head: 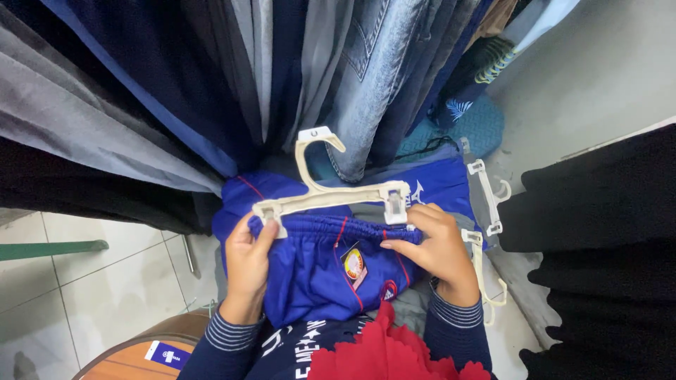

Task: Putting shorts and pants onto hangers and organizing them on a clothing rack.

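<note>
Head view, looking down: the left hand [248,262] is closed on the left end of the waistband of a pair of blue shorts [325,271], thumb on top and pressed beside the left clip of a cream plastic clip hanger [331,195]. The right hand [435,250] is closed on the right end of the same waistband, fingers curled over the elastic just below the hanger's right clip. Both hands grip cloth; neither is open.

The blue shorts hang from the hanger's two clips, waistband stretched between the hands, red piping running down the front and a round tag [354,263] pinned near the middle. The hanger's hook points up toward the hanging clothes. The shorts sit at centre frame, in front of the person's chest.

Both forearms wear dark navy sleeves with pale striped cuffs [232,331]. A red scalloped cloth [394,352] lies at the bottom edge, below the shorts. Behind the shorts lies more blue sportswear [440,179]. Two further cream hangers [489,197] rest to the right, near the right hand.

Above, a rack of hanging garments fills the frame: denim jeans [366,77], grey and navy pieces. Black fabric [598,232] occupies the right side. White floor tiles [105,288] and a wooden round surface [141,355] show at lower left.
</note>
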